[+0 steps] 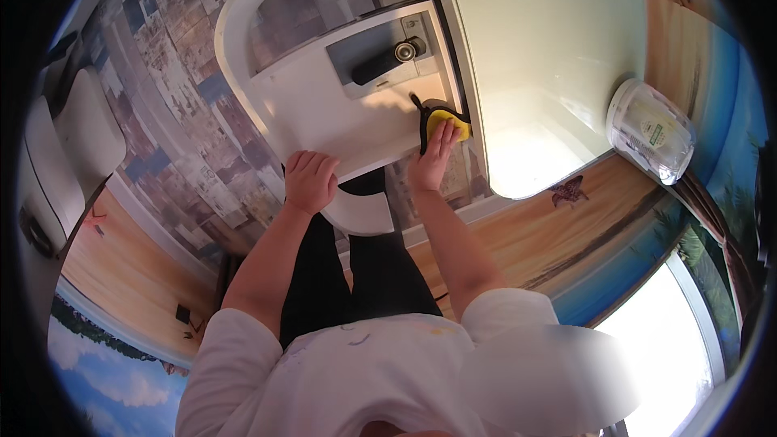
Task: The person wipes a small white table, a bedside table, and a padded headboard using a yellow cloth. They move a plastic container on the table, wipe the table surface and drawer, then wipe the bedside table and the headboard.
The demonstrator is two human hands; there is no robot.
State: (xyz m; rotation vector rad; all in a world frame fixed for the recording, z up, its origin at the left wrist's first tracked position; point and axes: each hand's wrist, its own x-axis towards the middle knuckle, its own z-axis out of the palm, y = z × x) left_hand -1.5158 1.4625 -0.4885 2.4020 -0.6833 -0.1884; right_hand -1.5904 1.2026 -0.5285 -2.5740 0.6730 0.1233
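Observation:
A white piece of furniture [297, 103] with a raised rim and curved side parts stands before me. My left hand [311, 182] is curled over its near left corner. Under the fingers of my right hand [434, 158] is a yellow cleaning cloth or pad [444, 120] with black edging and a small black loop. It lies against the right inner side of the white furniture. Farther in, a rectangular opening [346, 57] shows a black cylindrical part [382, 65] with a round metal end. My palm hides the pad's near edge.
A glossy white table [546, 54] stands close on the right, with a clear plastic container [652, 133] at its edge. White chairs [85, 127] are at the far left. The floor [188, 97] has a patchwork wood pattern. A bright window [661, 328] is at lower right.

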